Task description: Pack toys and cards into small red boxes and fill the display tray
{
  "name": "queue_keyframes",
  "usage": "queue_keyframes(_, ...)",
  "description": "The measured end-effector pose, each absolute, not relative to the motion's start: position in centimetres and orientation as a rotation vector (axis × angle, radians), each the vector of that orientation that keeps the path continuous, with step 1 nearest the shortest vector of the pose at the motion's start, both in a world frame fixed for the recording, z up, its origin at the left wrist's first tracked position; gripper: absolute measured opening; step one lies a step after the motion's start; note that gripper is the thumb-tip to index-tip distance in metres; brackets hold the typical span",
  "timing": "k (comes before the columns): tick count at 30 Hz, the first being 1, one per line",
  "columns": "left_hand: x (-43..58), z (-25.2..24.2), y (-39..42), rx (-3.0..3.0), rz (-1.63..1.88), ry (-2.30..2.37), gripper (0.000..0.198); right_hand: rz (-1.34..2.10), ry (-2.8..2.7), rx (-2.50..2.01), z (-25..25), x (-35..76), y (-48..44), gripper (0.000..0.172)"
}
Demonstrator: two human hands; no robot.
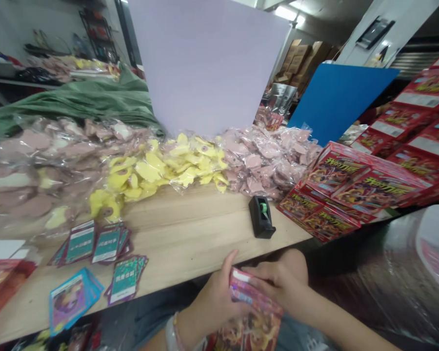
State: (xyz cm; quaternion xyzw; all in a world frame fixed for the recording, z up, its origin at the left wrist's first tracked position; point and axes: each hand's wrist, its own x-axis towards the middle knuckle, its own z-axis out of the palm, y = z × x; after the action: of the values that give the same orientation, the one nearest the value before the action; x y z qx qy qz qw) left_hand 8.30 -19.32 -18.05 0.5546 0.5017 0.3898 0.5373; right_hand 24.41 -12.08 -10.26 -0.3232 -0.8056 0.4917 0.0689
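Observation:
A red printed box point(258, 324) rests above my lap, just off the table's front edge, and both my hands are on it. My left hand point(219, 295) grips its left side with the thumb raised near the top corner. On the top end lie the fingers of my right hand point(274, 275), curled against the flap area; exactly what the fingertips press is blurred. Beyond my hands stands a black tape dispenser point(262, 218) with a green core. To the left lie stacks of green-faced cards point(122, 279) and a fanned pile of blue-edged cards point(73, 299).
Bagged yellow pieces point(157, 165) and bagged pink pieces point(267, 158) heap along the back of the wooden table point(190, 229). Red boxes point(351, 180) are piled at the right. A lilac board point(212, 63) and a blue board point(340, 102) stand behind. A plastic-wrapped roll point(373, 273) is near my right arm.

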Motion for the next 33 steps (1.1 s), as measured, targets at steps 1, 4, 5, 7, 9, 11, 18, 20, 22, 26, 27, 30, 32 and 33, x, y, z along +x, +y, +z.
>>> queue_keyframes(1, 8.3, -18.2, -19.4, 1.319, 0.926, 1.182, 0.105, 1.436, -2.499, -0.941, -10.0, 24.5, -12.2, 0.035)
queue_keyframes(4, 8.0, -18.8, -19.5, 1.296, 0.979, 1.141, 0.102, 1.420, -2.635, -0.819, -9.5, 24.6, -13.0, 0.034)
queue_keyframes(5, 7.7, -18.9, -19.4, 1.286, 1.025, 1.144, 0.100, 1.410, -2.654, -0.799, -9.5, 24.5, -13.4, 0.038)
queue_keyframes(7, 7.1, -18.6, -19.2, 1.302, 1.112, 1.163, 0.082, 1.327, -2.628, -0.802, -10.2, 24.1, -14.3, 0.046)
queue_keyframes(9, 6.2, -17.5, -18.9, 1.385, 1.082, 1.135, 0.047, 1.242, -2.455, -0.853, -11.3, 23.6, -15.3, 0.035)
queue_keyframes(11, 5.2, -15.7, -18.6, 1.497, 0.918, 1.051, 0.021, 1.198, -2.241, -0.889, -12.6, 23.7, -16.1, 0.021)
queue_keyframes(18, 1.3, -9.3, -16.0, 1.861, 0.801, 1.242, 0.025, 1.140, -1.750, -1.381, -13.9, 27.7, -10.9, 0.032)
queue_keyframes(20, 0.9, -9.3, -14.5, 1.970, 0.946, 1.462, 0.033, 1.084, -1.470, -1.724, -14.3, 28.0, -6.8, 0.040)
queue_keyframes(22, 1.2, -10.3, -13.1, 2.088, 0.863, 1.498, 0.037, 1.193, -1.359, -1.889, -15.2, 27.7, -2.9, 0.037)
queue_keyframes(26, 2.4, -12.7, -12.0, 2.114, 0.572, 1.506, 0.039, 1.501, -1.291, -1.940, -16.8, 27.0, 1.3, 0.024)
queue_keyframes(27, 2.5, -13.0, -11.9, 2.101, 0.546, 1.518, 0.039, 1.532, -1.283, -1.916, -17.1, 27.1, 1.4, 0.024)
queue_keyframes(30, 2.4, -13.2, -11.3, 2.104, 0.493, 1.534, 0.039, 1.507, -1.303, -1.775, -18.2, 28.1, -0.1, 0.028)
queue_keyframes(32, 2.4, -13.0, -10.7, 2.129, 0.448, 1.569, 0.039, 1.395, -1.359, -1.659, -19.0, 28.6, -2.1, 0.032)
queue_keyframes(33, 2.4, -13.0, -10.4, 2.141, 0.416, 1.593, 0.039, 1.325, -1.394, -1.610, -19.4, 28.7, -3.2, 0.034)
